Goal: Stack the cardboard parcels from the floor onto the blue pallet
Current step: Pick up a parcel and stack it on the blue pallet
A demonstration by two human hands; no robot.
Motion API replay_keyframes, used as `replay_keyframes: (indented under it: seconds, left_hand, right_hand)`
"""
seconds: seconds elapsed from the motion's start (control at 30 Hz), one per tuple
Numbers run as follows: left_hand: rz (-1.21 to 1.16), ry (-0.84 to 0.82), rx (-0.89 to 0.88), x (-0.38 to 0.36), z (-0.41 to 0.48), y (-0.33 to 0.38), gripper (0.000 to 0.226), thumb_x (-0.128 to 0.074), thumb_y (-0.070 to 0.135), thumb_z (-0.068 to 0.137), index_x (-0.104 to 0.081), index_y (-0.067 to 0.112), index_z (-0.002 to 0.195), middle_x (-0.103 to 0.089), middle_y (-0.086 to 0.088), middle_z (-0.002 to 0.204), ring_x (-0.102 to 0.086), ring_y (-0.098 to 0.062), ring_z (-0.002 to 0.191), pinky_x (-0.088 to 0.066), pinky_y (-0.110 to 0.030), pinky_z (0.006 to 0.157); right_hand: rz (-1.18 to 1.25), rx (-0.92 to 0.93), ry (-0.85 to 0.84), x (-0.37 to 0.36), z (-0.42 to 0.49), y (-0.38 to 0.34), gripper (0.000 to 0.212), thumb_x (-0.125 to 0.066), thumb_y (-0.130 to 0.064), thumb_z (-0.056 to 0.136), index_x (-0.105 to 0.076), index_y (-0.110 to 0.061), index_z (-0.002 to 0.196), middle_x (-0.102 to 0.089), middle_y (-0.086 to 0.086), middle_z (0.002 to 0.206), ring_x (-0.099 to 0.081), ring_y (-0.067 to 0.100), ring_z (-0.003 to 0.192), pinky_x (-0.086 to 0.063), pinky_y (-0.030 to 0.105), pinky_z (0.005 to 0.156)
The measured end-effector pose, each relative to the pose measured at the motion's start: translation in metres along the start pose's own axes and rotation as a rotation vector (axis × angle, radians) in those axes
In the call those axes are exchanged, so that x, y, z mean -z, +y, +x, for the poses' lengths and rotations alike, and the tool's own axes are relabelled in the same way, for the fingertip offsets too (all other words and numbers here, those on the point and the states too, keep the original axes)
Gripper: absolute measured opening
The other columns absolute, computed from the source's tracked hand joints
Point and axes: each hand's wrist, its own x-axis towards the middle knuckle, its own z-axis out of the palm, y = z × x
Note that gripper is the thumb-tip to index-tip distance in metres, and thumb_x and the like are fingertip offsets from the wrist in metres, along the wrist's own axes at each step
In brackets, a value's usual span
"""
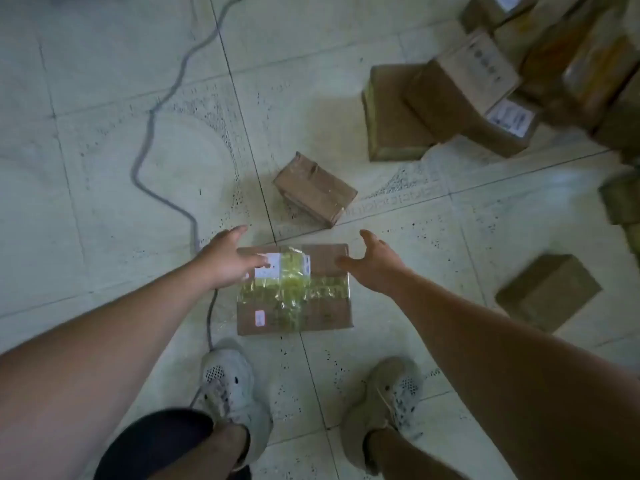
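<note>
Cable [152,133]: grey, snakes down the floor [86,209] on my left and ends by my shoes [228,382]; I judge it a trip risk once I turn with a load
Left hand [225,261]: reaches over the near-left corner of the taped parcel, fingers [256,260] straight and spread, grasping nothing yet; I cannot tell whether the tips touch the white label
Taped parcel [294,299]: lies flat on the floor just ahead of my toes, yellowish tape crossed over its top; it is the closest one, so I judge it my next pick
Small parcel [315,190]: sits tilted on the floor just beyond it, apart from it
Right hand [374,268]: mirrors the left over the far-right corner, fingers [346,262] released and thumb lifted, ready to clamp opposite sides so the box comes up level
Heap of parcels [450,109]: leans together at the upper right, blurred
Loose parcel [547,292]: alone on the floor at my right, well apart from my hands
Blue pallet: not in view, so I must carry the box out of this view to reach it
</note>
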Motion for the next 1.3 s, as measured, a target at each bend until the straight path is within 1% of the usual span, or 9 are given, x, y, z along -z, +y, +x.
replay_keyframes:
  seconds: [0.17, 0.27, 0.4, 0.5, 0.67, 0.77, 0.87, 1.07, 1.3]
  left_hand:
    - [-0.195, 0.100, 0.179, -0.084, 0.073, -0.088, 0.091, -0.075, 0.019, 0.079, -0.015, 0.012, 0.147, -0.045, -0.012, 0.141, -0.048, -0.017, 0.106, -0.042, -0.027, 0.081]
    - [-0.368, 0.047, 0.367, -0.119, 0.098, -0.124, 0.103, -0.075, 0.033, 0.077, -0.001, 0.023, 0.149, -0.030, -0.009, 0.152, -0.039, -0.031, 0.130, -0.035, -0.047, 0.104]
    - [-0.464, 0.051, 0.352, -0.135, 0.102, -0.129, 0.088, -0.077, 0.029, 0.075, -0.021, 0.025, 0.142, -0.045, -0.010, 0.139, -0.049, -0.034, 0.120, -0.042, -0.054, 0.099]
    - [-0.387, 0.101, 0.213, -0.114, 0.073, -0.102, 0.085, -0.077, 0.030, 0.075, -0.023, 0.023, 0.140, -0.053, -0.007, 0.128, -0.053, -0.030, 0.115, -0.044, -0.048, 0.097]
    - [-0.341, 0.146, -0.033, -0.047, -0.017, 0.013, 0.080, -0.073, 0.030, 0.078, -0.025, 0.024, 0.142, -0.051, -0.009, 0.130, -0.052, -0.030, 0.116, -0.044, -0.046, 0.099]
    - [-0.327, 0.154, -0.222, -0.005, -0.091, 0.108, 0.085, -0.072, 0.028, 0.081, -0.017, 0.027, 0.146, -0.049, 0.002, 0.133, -0.051, -0.021, 0.116, -0.042, -0.035, 0.097]
    - [-0.336, 0.161, -0.403, 0.029, -0.169, 0.211, 0.082, -0.071, 0.027, 0.081, -0.018, 0.037, 0.142, -0.055, 0.007, 0.123, -0.058, -0.014, 0.101, -0.044, -0.027, 0.082]
    - [-0.360, 0.119, -0.703, 0.060, -0.316, 0.399, 0.092, -0.076, 0.017, 0.076, -0.015, 0.050, 0.136, -0.058, 0.020, 0.110, -0.063, -0.012, 0.096, -0.053, -0.043, 0.086]
    - [-0.354, 0.024, -1.076, 0.067, -0.445, 0.563, 0.087, -0.075, 0.011, 0.078, -0.020, 0.045, 0.136, -0.054, 0.001, 0.125, -0.059, -0.021, 0.106, -0.048, -0.052, 0.091]
  right_hand:
    - [0.179, -0.184, -0.071, -0.094, 0.076, 0.052, 0.101, -0.076, -0.046, 0.074, -0.011, -0.027, 0.150, -0.044, 0.017, 0.137, -0.050, 0.038, 0.118, -0.051, 0.047, 0.089]
    - [0.316, -0.211, -0.094, -0.134, 0.092, 0.074, 0.099, -0.078, -0.037, 0.075, -0.010, -0.027, 0.147, -0.049, 0.010, 0.128, -0.054, 0.032, 0.112, -0.052, 0.045, 0.088]
    - [0.384, -0.195, -0.017, -0.142, 0.086, 0.081, 0.085, -0.073, -0.023, 0.082, -0.014, -0.033, 0.143, -0.054, 0.005, 0.119, -0.054, 0.017, 0.086, -0.048, 0.025, 0.057]
    - [0.349, -0.191, 0.089, -0.108, 0.053, 0.073, 0.089, -0.067, -0.028, 0.085, -0.005, -0.036, 0.148, -0.053, 0.010, 0.124, -0.057, 0.029, 0.102, -0.056, 0.043, 0.077]
    - [0.345, -0.156, 0.255, 0.000, -0.059, 0.041, 0.090, -0.057, -0.040, 0.092, 0.014, -0.041, 0.148, -0.049, 0.014, 0.133, -0.056, 0.027, 0.097, -0.054, 0.041, 0.075]
    - [0.409, -0.109, 0.402, 0.085, -0.146, 0.027, 0.088, -0.056, -0.043, 0.093, 0.013, -0.044, 0.148, -0.045, 0.011, 0.141, -0.055, 0.023, 0.096, -0.050, 0.028, 0.066]
    - [0.481, -0.054, 0.525, 0.177, -0.237, 0.024, 0.090, -0.060, -0.046, 0.088, 0.009, -0.050, 0.146, -0.047, 0.008, 0.137, -0.057, 0.027, 0.109, -0.053, 0.040, 0.085]
    - [0.636, 0.075, 0.743, 0.339, -0.387, 0.045, 0.094, -0.066, -0.043, 0.084, 0.004, -0.053, 0.146, -0.051, 0.005, 0.128, -0.062, 0.021, 0.097, -0.056, 0.043, 0.082]
    - [0.740, 0.191, 1.072, 0.457, -0.538, 0.079, 0.094, -0.070, -0.037, 0.085, 0.000, -0.054, 0.146, -0.048, -0.001, 0.135, -0.059, 0.017, 0.106, -0.055, 0.036, 0.082]
